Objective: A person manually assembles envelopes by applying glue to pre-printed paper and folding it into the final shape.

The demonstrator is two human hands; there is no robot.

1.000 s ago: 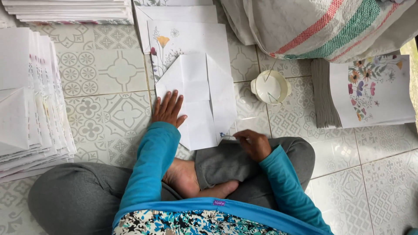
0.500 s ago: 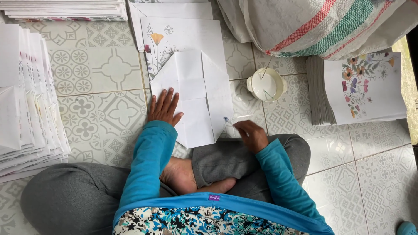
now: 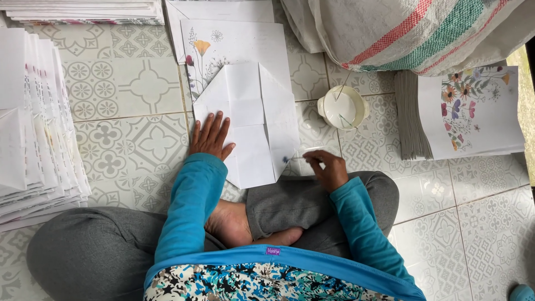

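The left hand (image 3: 210,136) lay open and flat on the folded white paper (image 3: 251,122), which rested on the tiled floor (image 3: 134,145). The right hand (image 3: 329,169) pinched a thin stick (image 3: 298,158), its tip touching the paper's right flap. Just beyond the right hand stood a small white cup (image 3: 344,107).

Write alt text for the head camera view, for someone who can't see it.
Seen from above, a person sitting cross-legged on a patterned tile floor presses their left hand flat on a folded white paper while their right hand holds a thin stick at its right flap. A small white cup, flower-printed sheets and paper stacks surround them.
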